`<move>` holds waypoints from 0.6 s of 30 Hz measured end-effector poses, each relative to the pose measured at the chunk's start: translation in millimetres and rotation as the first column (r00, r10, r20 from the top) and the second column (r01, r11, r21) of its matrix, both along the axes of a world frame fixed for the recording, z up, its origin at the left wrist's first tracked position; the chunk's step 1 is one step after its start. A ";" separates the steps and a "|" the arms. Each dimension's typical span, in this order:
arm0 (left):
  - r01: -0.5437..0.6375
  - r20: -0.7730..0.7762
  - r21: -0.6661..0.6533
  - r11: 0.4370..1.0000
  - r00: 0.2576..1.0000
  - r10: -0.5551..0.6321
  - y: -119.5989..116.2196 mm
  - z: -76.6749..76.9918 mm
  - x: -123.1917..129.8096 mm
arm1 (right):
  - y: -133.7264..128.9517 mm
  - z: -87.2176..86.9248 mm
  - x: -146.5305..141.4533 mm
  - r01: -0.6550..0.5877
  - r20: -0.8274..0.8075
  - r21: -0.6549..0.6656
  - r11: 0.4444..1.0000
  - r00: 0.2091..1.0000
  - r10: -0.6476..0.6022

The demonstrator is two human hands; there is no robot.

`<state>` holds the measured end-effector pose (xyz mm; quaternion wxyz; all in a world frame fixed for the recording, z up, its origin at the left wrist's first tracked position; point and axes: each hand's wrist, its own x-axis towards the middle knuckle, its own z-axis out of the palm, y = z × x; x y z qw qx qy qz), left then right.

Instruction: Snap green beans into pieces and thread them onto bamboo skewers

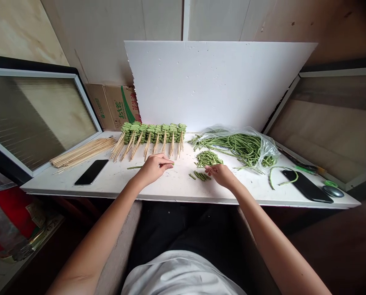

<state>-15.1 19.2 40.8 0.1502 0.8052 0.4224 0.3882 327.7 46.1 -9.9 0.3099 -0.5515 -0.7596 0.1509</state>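
"What are our fingers doing?"

"On our left hand (153,169), thumb and fingers pinch together, with a green bit (172,164) showing at the tips. On our right hand (222,175), the fingertips sit close together; we cannot tell whether anything is between them."

"And our beans?"

"The pile of cut pieces (209,157) lies just beyond our right fingers, and a few loose pieces (200,176) lie on our side of those fingertips, slightly left. The skewered bundles (154,130) stand in a row beyond our left fingers, their stick ends pointing back toward us."

"What about farther out?"

"Left of our left fingers we see a bean stalk (134,167) (whether it touches the hand, we cannot tell), then a phone (91,172) and bare skewers (84,150). Beyond and right of our right fingers, long beans (241,143) lie with a clear plastic bag (267,149) around them, all on the white worktop (170,189)."
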 end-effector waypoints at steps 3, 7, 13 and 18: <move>0.018 -0.047 -0.070 0.997 0.999 -0.022 -3.7 0.6 1.8 | -3.5 15.6 3.5 -0.004 -0.003 -0.212 0.977 1.000 0.004; 0.091 -0.116 -0.071 0.993 0.988 -0.099 -8.6 -4.1 6.4 | -18.5 37.1 -11.6 -0.125 -0.087 -0.147 0.981 0.990 0.113; 0.207 -0.063 0.063 0.976 0.977 -0.204 -16.1 -10.9 25.9 | -54.4 43.0 -64.9 -0.328 -0.332 -0.017 0.945 0.893 0.304; 0.224 0.018 0.137 0.965 0.973 -0.229 -24.5 -4.3 38.4 | -58.4 31.6 -77.5 -0.231 -0.376 0.150 0.961 0.886 0.272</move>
